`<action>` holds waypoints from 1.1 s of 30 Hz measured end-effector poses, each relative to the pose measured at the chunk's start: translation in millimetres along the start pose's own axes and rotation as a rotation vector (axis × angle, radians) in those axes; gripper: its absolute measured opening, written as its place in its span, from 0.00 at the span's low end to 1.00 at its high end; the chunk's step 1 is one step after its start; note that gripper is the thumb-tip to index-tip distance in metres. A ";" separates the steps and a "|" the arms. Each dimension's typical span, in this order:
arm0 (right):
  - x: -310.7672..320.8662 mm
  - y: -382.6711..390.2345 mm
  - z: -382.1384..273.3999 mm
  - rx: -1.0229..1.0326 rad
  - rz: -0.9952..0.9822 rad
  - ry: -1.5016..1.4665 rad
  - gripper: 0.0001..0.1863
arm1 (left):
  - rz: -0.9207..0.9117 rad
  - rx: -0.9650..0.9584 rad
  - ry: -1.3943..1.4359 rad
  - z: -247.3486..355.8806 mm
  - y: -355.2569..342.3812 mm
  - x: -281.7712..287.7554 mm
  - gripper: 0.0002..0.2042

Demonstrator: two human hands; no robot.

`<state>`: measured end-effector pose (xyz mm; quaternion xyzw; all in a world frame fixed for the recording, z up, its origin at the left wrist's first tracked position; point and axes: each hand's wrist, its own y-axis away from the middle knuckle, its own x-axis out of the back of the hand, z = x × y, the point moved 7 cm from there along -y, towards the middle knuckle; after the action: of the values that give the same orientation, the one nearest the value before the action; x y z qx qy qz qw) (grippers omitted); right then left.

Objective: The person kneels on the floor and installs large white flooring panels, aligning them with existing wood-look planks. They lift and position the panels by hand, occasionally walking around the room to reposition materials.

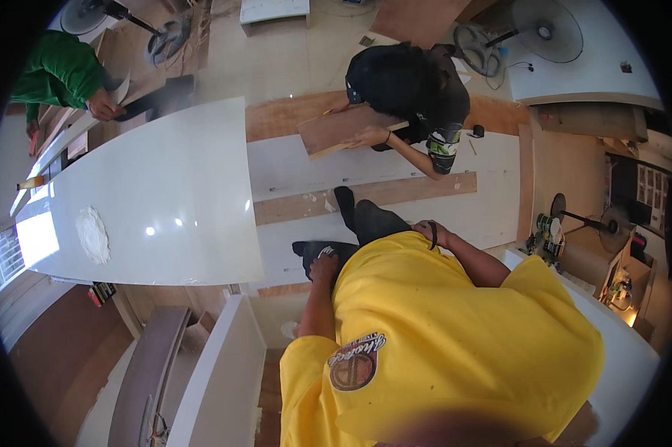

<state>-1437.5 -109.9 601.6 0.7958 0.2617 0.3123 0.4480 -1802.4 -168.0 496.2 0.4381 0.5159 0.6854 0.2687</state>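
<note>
My left hand [324, 266] rests on my dark trousers near the left knee, its fingers lying on the cloth. On my other thigh lies my right hand [433, 232], a dark band around its wrist and nothing visible in it. In front of me a crouching person in dark clothing holds a brown wooden board [343, 131] with pale edges; a thin yellow thing shows by that person's far hand. Under the board, white panels [380, 155] and a long brown wood strip [388, 196] lie on the floor.
At left stands a glossy white surface [179, 186] bearing a white smear of paste [93, 234]. A green-sleeved person [67, 74] reaches toward a dark flat piece. A black tape measure [477, 131] lies right. Fans [548, 31] stand behind; a white partition [220, 365] rises beside my left.
</note>
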 end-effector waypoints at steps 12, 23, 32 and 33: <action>5.2 -22.7 -7.3 -0.024 -0.023 -0.076 0.27 | 0.174 -0.090 -0.081 0.4 37.6 56.9 0.23; 26.6 5.3 26.7 -0.112 0.127 0.056 0.24 | -0.141 -0.029 -0.091 49.2 0.7 8.3 0.32; 16.8 -33.0 26.0 0.068 0.039 0.157 0.23 | -0.002 -0.395 -0.328 30.6 -5.9 -12.8 0.18; 13.8 -38.0 19.6 0.093 0.020 0.152 0.24 | 0.094 -0.344 -0.232 24.3 -3.5 -1.9 0.21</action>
<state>-1419.2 -93.5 564.0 0.7925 0.3011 0.3637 0.3861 -1780.5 -157.0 494.3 0.4853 0.3359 0.7200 0.3649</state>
